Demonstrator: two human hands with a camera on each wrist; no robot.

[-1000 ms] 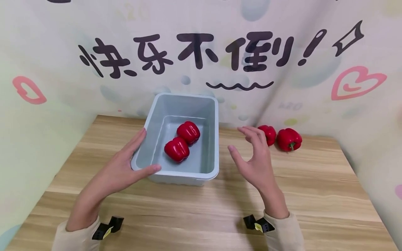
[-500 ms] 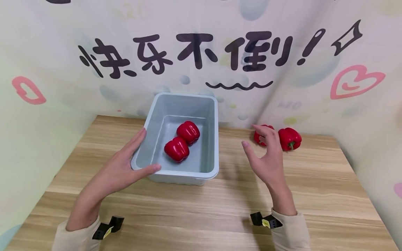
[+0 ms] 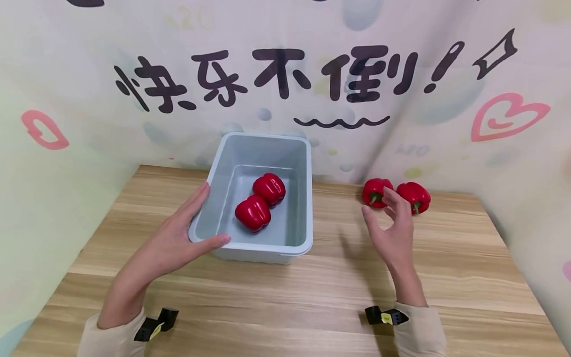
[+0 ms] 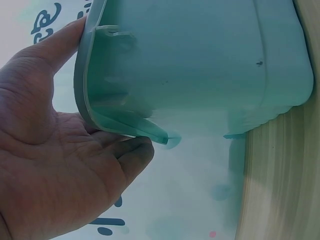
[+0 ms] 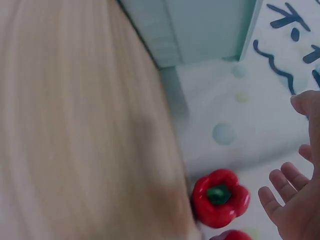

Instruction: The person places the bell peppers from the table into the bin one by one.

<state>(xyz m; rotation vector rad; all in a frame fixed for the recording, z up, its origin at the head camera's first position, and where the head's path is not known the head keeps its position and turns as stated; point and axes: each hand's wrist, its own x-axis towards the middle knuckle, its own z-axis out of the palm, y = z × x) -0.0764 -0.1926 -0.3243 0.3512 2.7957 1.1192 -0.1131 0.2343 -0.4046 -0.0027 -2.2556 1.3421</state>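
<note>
My left hand [image 3: 171,243] grips the near-left corner of a light grey-blue plastic bin [image 3: 308,198]. Its thumb lies on the front rim and its fingers along the left side; in the left wrist view the fingers [image 4: 135,152] curl under the lip. Inside the bin lie two shiny red bell peppers, one nearer [image 3: 253,213] and one farther [image 3: 269,189], touching. My right hand [image 3: 394,238] is over the table to the right, thumb and fingers spread apart, holding nothing. Just beyond it sit two more red bell peppers, a left one [image 3: 372,191] and a right one [image 3: 415,194], the latter partly hidden by the fingers.
The wood-grain table [image 3: 285,307] carries everything. A printed cloth backdrop [image 3: 285,29] with dark lettering rises behind the table, close to the bin and the right-hand peppers. Each sleeve cuff bears a black wrist device [image 3: 385,316].
My right hand has moved to the right, uncovering the left pepper outside the bin and partly covering the right one. The left hand and the bin stay in place.
</note>
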